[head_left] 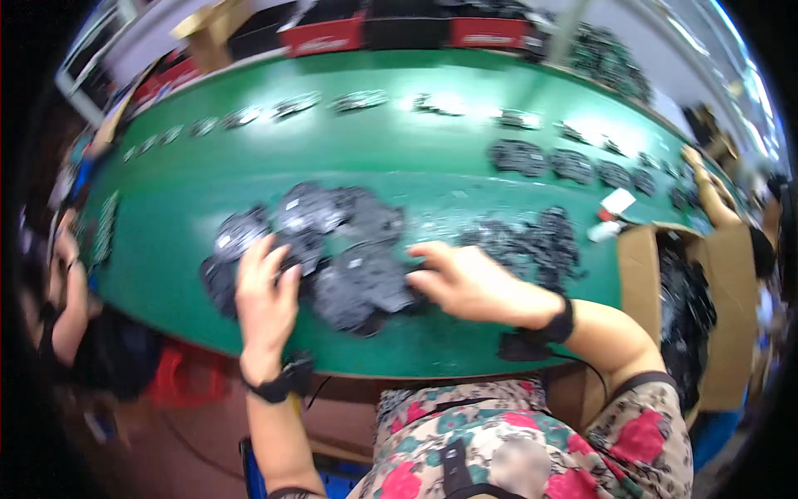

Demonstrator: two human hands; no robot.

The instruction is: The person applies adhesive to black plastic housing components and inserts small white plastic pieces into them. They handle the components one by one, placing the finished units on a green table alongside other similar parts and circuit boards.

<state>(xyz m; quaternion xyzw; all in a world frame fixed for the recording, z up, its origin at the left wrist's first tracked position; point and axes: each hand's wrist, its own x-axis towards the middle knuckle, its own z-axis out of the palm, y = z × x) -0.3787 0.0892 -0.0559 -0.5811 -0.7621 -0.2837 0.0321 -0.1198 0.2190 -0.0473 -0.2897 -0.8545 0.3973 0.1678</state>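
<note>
On the green table lies a loose group of flat, dark grey-black plastic parts [357,279], some overlapping and several with small pale labels. My left hand [268,295] is over the left side of this group, its fingers spread and touching or just above the parts there. At the group's right edge is my right hand [478,287], slightly blurred, with thumb and forefinger apart beside the nearest part. Neither hand visibly grips anything. Right of the group, beyond my right hand, sits a heap of smaller black pieces [532,245]. Both wrists wear black bands.
Small stacks of parts [357,101] line the far side of the green table [191,291]. An open cardboard box [638,291] holding black pieces stands at right, near a small white-and-red item [611,214]. Other people's arms reach in at both sides. A red stool [187,378] is lower left.
</note>
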